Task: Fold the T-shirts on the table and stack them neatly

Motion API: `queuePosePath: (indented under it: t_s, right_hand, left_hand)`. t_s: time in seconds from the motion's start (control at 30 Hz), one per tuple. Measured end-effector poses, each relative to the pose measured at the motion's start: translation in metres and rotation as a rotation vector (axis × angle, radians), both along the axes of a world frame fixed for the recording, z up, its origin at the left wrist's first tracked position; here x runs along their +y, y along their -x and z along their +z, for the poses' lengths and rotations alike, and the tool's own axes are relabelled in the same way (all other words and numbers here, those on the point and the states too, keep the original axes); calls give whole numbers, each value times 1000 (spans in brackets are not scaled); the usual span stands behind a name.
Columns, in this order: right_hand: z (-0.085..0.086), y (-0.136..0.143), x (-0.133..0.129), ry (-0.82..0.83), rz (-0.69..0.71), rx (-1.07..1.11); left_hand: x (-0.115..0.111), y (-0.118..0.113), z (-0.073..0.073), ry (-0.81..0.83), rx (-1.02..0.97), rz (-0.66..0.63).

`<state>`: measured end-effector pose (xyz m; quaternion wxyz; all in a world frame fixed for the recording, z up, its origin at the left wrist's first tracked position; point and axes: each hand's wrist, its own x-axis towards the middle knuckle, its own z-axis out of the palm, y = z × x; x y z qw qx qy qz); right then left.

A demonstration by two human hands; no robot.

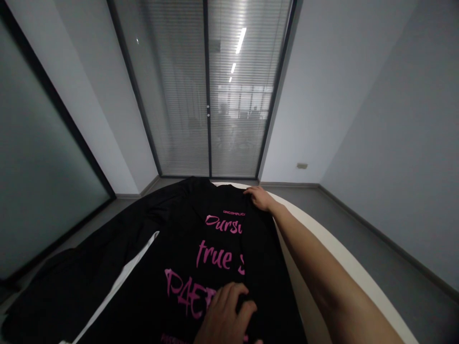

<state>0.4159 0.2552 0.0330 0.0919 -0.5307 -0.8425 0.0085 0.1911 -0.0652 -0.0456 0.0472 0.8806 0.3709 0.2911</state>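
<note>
A black long-sleeved shirt [186, 248] with pink lettering lies spread on the round table. Its right side is folded inward over part of the lettering, and a sleeve [107, 243] stretches out to the left, reaching the table's edge. Up at the far shoulder, my right hand [258, 197] has its fingers closed on the folded cloth. My left hand [227, 313] rests low on the shirt front beside the folded edge, palm down, fingers bent and apart. The near hem is out of view.
The pale table [358, 272] shows its curved rim on the right and far side. Beyond it stand a glass partition with blinds [236, 134], plain walls [297, 95] and grey floor [390, 243]. A frosted glass panel [39, 172] is at left.
</note>
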Motion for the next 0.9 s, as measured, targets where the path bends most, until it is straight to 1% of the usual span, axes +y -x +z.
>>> queuePosePath:
  t_s: [0.07, 0.13, 0.23, 0.37, 0.47, 0.6, 0.73, 0.9]
  right_hand:
    - [-1, 4, -10, 17, 111, -122]
    - [-2, 7, -21, 22, 125, -209]
    - [-2, 15, -38, -7, 39, -239]
    - [2, 28, -58, -81, -91, -255]
    - [5, 34, -69, -123, -185, -242]
    - [7, 34, -78, -164, -324, -194]
    - [6, 30, -80, -175, -422, -133]
    - [0, 28, -73, -123, -430, -67]
  left_hand:
    - [-4, 2, 8, 83, 13, 23]
    - [-6, 1, 14, 122, 32, 24]
    - [-8, -2, 18, 151, 38, 8]
    - [-11, -4, 21, 179, -20, -21]
    - [-14, -3, 27, 203, -37, -38]
    - [-19, -3, 37, 278, 11, -76]
    - [-24, -5, 40, 325, -42, 2]
    - [-27, -3, 39, 286, -150, 142]
